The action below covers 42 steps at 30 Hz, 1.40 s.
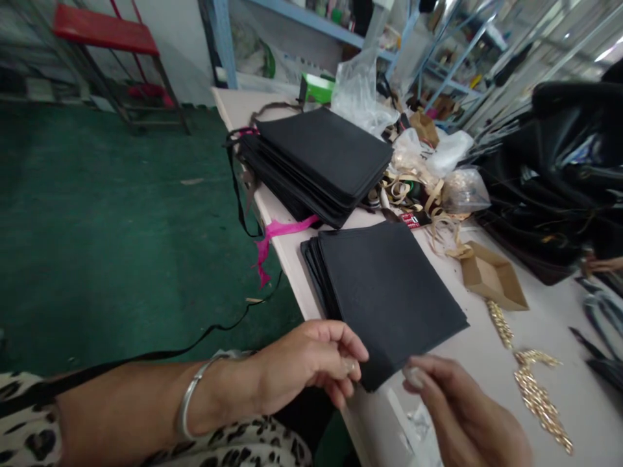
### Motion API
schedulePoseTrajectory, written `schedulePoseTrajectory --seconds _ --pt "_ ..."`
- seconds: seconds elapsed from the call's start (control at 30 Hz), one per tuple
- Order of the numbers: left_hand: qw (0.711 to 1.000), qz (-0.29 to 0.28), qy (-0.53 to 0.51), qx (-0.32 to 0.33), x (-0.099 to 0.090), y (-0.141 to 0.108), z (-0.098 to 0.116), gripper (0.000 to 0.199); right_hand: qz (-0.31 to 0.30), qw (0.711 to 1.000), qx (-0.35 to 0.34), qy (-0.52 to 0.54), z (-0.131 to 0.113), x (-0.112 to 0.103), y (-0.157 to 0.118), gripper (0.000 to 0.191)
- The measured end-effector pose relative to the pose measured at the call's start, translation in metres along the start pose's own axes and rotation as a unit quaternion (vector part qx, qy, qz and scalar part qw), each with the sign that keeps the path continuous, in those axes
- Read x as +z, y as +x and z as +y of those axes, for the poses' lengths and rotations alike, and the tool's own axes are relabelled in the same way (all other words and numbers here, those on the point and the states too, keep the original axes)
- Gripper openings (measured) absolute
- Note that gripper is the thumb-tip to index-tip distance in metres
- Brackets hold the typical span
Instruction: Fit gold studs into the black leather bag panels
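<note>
The pale worktable [549, 324] ran under and past both hands, away to the upper left and off to the right. A heap of black bags [549, 168] crowded it beyond and to the right of the right hand, cut off by the picture's edge, so its bags could not be counted. A red-seated stool [104, 32] stood well apart on the floor, far beyond the left hand. A taller stack of black panels [326, 152] lay farther from the hands than a lower stack of black panels [389, 279], whose near corner reached between the two hands. The left hand [304, 360] overlapped that lower stack's near left edge, hiding some of it, fingers curled and thumb close to them; the right hand [470, 415] had its thumb near the bent forefinger, its wrist out of sight. Whether either pinched anything, or touched the panels, could not be told. Past the taller stack slumped a clear plastic bag [357, 84], its contents indistinct. Beyond the right hand sat an open cardboard tray [491, 279], with gold chain [540, 395] lying between tray and hand, then a ragged pink strip [289, 228] hanging over the table edge beyond the left hand.
</note>
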<state>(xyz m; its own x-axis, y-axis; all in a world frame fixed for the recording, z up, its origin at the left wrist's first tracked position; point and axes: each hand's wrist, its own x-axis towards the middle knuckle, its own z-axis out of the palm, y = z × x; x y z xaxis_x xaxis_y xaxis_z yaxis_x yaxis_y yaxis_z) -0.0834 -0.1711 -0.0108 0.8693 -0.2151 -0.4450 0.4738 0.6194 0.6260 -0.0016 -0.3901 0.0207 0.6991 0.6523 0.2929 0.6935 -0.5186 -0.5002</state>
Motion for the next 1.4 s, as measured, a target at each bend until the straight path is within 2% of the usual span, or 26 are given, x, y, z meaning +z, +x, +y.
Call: schedulePoseTrajectory --seconds 0.13,0.27,0.4,0.5,0.57,0.63,0.7,0.77,0.93,1.03,1.13,1.27,1.4 --pt "0.996 0.079 -0.010 0.050 -0.023 -0.005 0.007 0.034 0.075 0.992 0.085 -0.059 0.028 0.019 0.049 0.027" --pt "0.989 0.123 0.050 0.064 -0.034 -0.002 0.006 0.040 0.067 0.990 0.052 -0.115 0.035 0.042 0.078 0.029" --pt "0.987 0.105 0.083 0.087 -0.039 -0.002 0.007 0.029 0.006 0.997 0.068 -0.029 0.025 0.047 0.063 0.024" --pt "0.990 0.082 0.052 0.101 -0.039 -0.006 0.010 0.030 -0.077 0.990 0.091 0.075 0.013 0.044 0.045 0.021" --pt "0.989 0.093 0.035 0.113 -0.038 -0.008 0.012 0.040 -0.108 0.978 0.124 0.130 0.005 0.044 0.039 0.020" --pt "0.986 0.119 0.043 0.111 -0.036 -0.009 0.013 0.044 -0.109 0.961 0.186 0.175 -0.001 0.047 0.040 0.021" --pt "0.986 0.134 0.061 0.083 -0.036 -0.009 0.013 0.034 -0.106 0.939 0.242 0.220 -0.005 0.051 0.044 0.023" --pt "0.987 0.133 0.072 0.051 -0.037 -0.008 0.010 0.021 -0.121 0.922 0.265 0.254 -0.007 0.053 0.049 0.023" --pt "0.994 0.097 0.038 0.012 -0.040 -0.006 0.006 0.035 -0.149 0.923 0.254 0.246 -0.012 0.052 0.054 0.020" --pt "0.997 0.072 0.036 0.006 -0.040 -0.006 0.006 0.032 -0.167 0.923 0.246 0.243 -0.014 0.050 0.054 0.020" --pt "0.997 0.072 0.034 -0.002 -0.039 -0.006 0.001 0.030 -0.185 0.921 0.244 0.239 -0.015 0.049 0.054 0.020" --pt "0.996 0.080 0.035 -0.030 -0.041 -0.007 -0.010 0.038 -0.201 0.919 0.248 0.232 -0.015 0.049 0.052 0.020" --pt "0.993 0.086 0.072 -0.025 -0.041 -0.011 -0.016 0.042 -0.188 0.906 0.281 0.253 -0.018 0.050 0.045 0.020"
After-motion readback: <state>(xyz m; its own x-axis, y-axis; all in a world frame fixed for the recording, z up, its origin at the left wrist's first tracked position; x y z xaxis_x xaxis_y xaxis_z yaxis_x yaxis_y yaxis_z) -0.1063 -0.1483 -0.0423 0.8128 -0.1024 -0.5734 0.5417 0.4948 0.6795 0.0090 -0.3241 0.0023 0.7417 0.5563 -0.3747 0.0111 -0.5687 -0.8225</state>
